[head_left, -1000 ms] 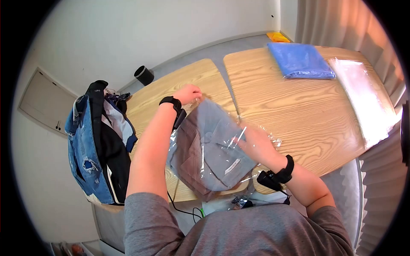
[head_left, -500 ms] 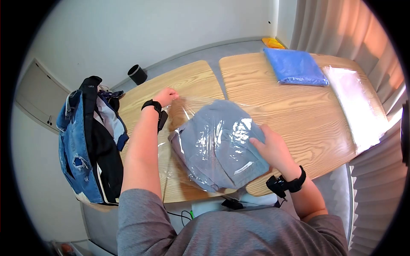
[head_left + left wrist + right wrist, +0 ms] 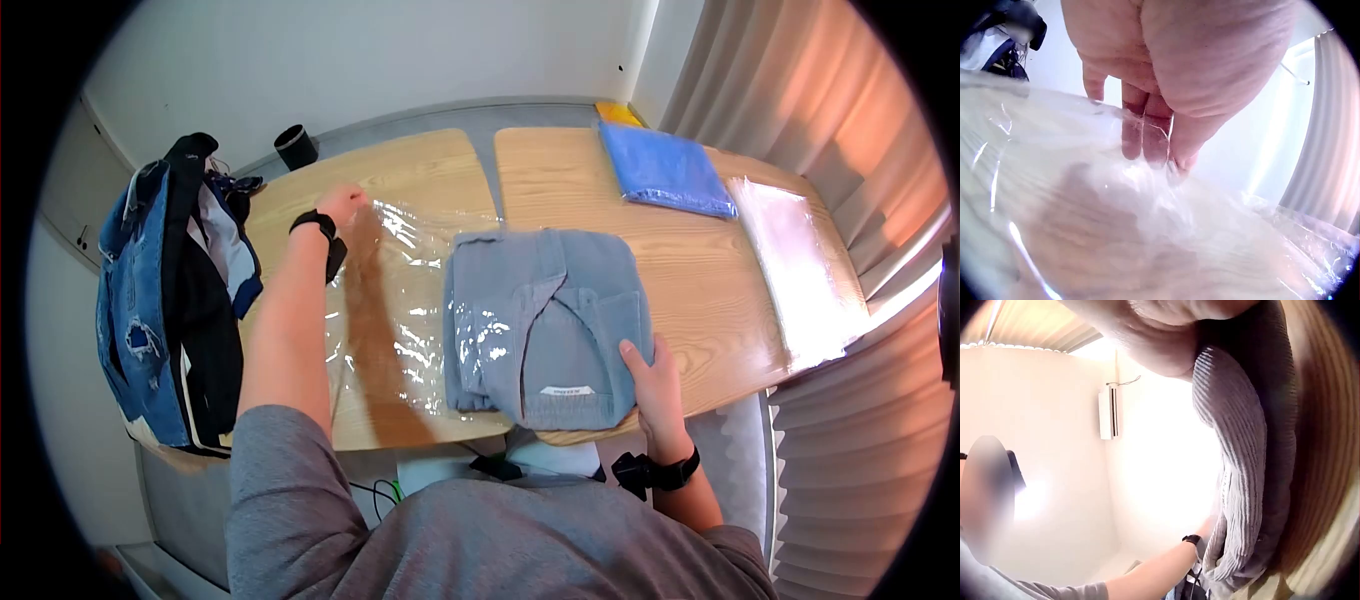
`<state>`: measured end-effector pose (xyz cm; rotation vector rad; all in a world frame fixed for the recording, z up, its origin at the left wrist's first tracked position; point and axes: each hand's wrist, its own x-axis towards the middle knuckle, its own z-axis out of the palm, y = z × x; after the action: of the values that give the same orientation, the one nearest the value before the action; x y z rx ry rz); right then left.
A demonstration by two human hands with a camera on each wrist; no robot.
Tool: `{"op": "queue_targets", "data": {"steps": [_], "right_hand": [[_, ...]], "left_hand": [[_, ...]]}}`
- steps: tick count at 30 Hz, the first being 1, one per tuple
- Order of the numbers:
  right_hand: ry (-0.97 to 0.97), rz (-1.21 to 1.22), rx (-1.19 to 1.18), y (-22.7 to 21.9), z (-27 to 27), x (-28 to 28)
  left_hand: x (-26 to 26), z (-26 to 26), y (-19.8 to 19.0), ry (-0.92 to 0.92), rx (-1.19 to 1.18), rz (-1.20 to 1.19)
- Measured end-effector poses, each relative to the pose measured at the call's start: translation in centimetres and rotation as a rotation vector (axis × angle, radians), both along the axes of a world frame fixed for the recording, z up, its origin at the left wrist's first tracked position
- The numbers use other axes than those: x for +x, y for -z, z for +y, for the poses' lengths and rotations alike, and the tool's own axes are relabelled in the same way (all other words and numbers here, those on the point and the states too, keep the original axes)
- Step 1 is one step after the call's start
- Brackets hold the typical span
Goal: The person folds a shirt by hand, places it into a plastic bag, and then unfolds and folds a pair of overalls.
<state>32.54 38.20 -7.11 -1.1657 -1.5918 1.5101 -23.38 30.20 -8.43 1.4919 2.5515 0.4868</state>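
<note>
A folded grey-blue corduroy garment (image 3: 598,262) with a small white label lies at the table's front edge. My right hand (image 3: 660,392) grips its right side, thumb on top; in the right wrist view the ribbed cloth (image 3: 1241,444) bulges beside the palm. A clear plastic bag (image 3: 408,310) spreads flat to the left, its right part lying over the garment's left side. At the bag's far left corner, my left hand (image 3: 343,203) pinches the film. The left wrist view has the thumb and fingers (image 3: 1155,144) together at the film's edge.
Denim and dark clothes (image 3: 150,310) are heaped at the left. A blue packet in plastic (image 3: 668,170) and a stack of clear bags (image 3: 800,280) lie on the right table. Between the two tables (image 3: 560,190) runs a gap. A black bin (image 3: 296,147) stands behind.
The garment has come most of the way out of the bag, toward the right with my right hand. My left hand has drawn the bag left, and the bag now lies flatter.
</note>
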Motion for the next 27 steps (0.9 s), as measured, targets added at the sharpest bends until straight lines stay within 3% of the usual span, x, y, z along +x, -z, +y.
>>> {"op": "queue_targets", "data": {"steps": [2,4,5,6,9,11,13,16,20,24,26,27], "right_hand": [[-0.071,0.089,-0.102,0.1,0.1,0.4],[-0.139,0.181,-0.209,-0.2,0.4,0.6],[-0.212,0.267,-0.430,-0.7,0.6,0.6],[-0.282,0.355,-0.652,-1.1,0.8,0.5],[-0.407,0.432,-0.890,-1.5,0.1,-0.7],[-0.437,0.437,-0.989,-1.4,-0.4,-1.6],[-0.475,0.471,-1.020,-1.9,-1.2,-2.9],[-0.436,0.496,-1.082,-2.7,-1.8,-4.8],[-0.425,0.518,-1.109,-3.3,-2.9,-6.9],[-0.464,0.593,-1.131,-3.2,-3.8,-8.1],[-0.448,0.614,-1.111,-3.7,-4.6,-8.6],[-0.420,0.636,-1.100,-3.8,-4.8,-8.7]], "left_hand": [[1.0,-0.2,-1.7,0.016,0.004,0.008],[2.4,-1.2,-1.9,0.101,0.252,0.149],[2.1,-1.3,-2.4,0.128,0.228,0.162],[4.2,-2.1,-3.6,0.147,0.310,0.096],[12.7,-5.6,-7.9,0.223,0.412,0.018],[17.8,-9.0,-8.7,0.323,0.465,0.047],[23.1,-12.7,-7.9,0.388,0.518,0.109],[30.7,-17.7,-6.7,0.559,0.388,0.040],[37.4,-18.1,-3.0,0.737,0.361,-0.113],[40.0,-14.9,-1.1,0.540,0.371,-0.109],[39.9,-13.1,-0.3,0.280,0.351,0.143],[39.8,-12.3,0.0,0.274,0.361,0.149]]}}
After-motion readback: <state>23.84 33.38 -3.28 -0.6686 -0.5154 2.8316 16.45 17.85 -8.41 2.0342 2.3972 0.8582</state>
